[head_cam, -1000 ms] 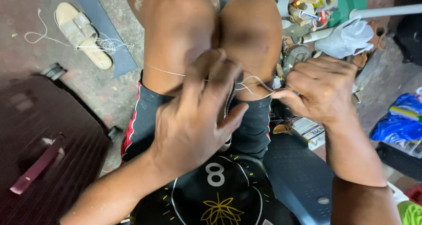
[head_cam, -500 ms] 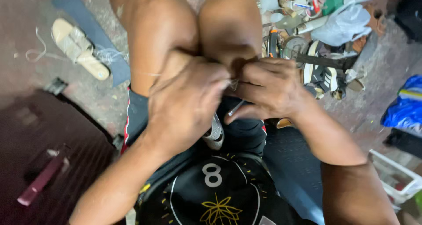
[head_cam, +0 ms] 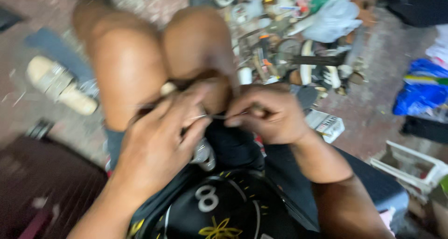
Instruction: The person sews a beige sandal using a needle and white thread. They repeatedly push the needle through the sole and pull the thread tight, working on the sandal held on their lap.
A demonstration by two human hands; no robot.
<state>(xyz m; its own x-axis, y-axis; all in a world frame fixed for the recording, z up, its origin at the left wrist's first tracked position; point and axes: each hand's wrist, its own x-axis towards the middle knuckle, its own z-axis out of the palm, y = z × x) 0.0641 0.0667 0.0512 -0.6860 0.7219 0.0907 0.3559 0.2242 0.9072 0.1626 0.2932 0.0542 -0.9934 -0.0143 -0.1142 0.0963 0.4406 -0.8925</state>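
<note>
The left hand [head_cam: 161,141] and the right hand [head_cam: 268,113] pinch a thin thread [head_cam: 215,116] tight between them, just over the knees [head_cam: 163,57].

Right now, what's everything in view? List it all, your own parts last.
thread: one, pale, thin, stretched between the two hands
sandal: one, beige, on the floor far left
clutter of tools and small items: many, mixed colours, blurred, on the floor top centre
white bag: one, top right among the clutter
small box: one, white, beside the right wrist
blue bag: one, far right
white crate: one, lower right
dark red panel: one, lower left
knees: two, bare, drawn up, centre
left hand: pinching the thread
right hand: pinching the thread
</note>
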